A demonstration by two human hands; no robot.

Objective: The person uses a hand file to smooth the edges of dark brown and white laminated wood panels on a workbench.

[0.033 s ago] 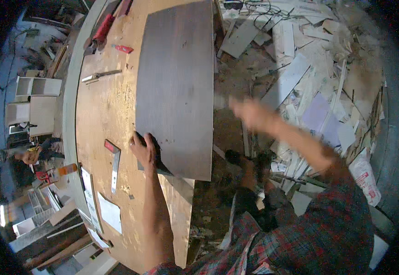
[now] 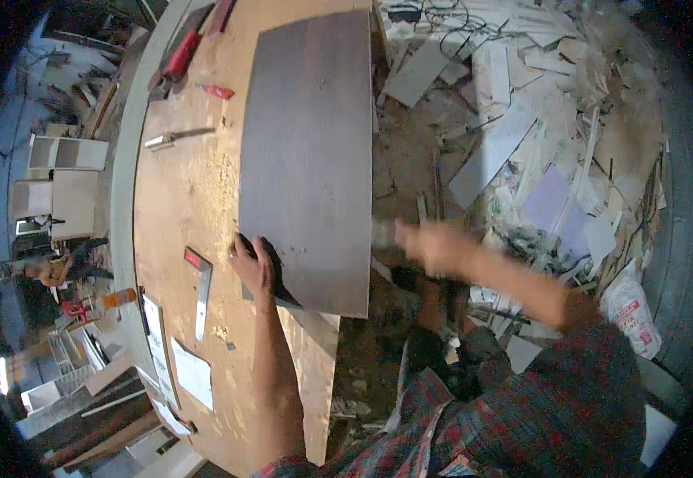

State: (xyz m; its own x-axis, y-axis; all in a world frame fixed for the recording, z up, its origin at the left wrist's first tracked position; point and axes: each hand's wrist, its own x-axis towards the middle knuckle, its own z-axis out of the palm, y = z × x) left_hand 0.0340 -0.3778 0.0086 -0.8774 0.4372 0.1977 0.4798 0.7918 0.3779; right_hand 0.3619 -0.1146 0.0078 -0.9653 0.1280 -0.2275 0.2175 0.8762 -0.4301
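A dark grey wood-grain board point(image 2: 310, 159) lies along the right side of the workbench, its right edge reaching the bench's side. My left hand point(image 2: 252, 269) grips the board's left edge near its close end, fingers bent around it. Just off the right edge is my right hand point(image 2: 440, 248), smeared by motion. Its fingers are closed around a small, blurred greyish thing point(image 2: 383, 234) that meets the board's right edge; its kind cannot be made out.
On the wooden bench point(image 2: 179, 175) lie a try square point(image 2: 201, 291), a red-handled tool point(image 2: 180, 56), a small red tool point(image 2: 217, 91), a metal tool point(image 2: 177, 137) and paper sheets point(image 2: 192, 374). Offcuts point(image 2: 494, 155) litter the floor at right. Another person point(image 2: 59, 269) is at far left.
My right hand has swept nearer to me along the board's right edge. My left hand keeps its hold, and the view has shifted slightly.
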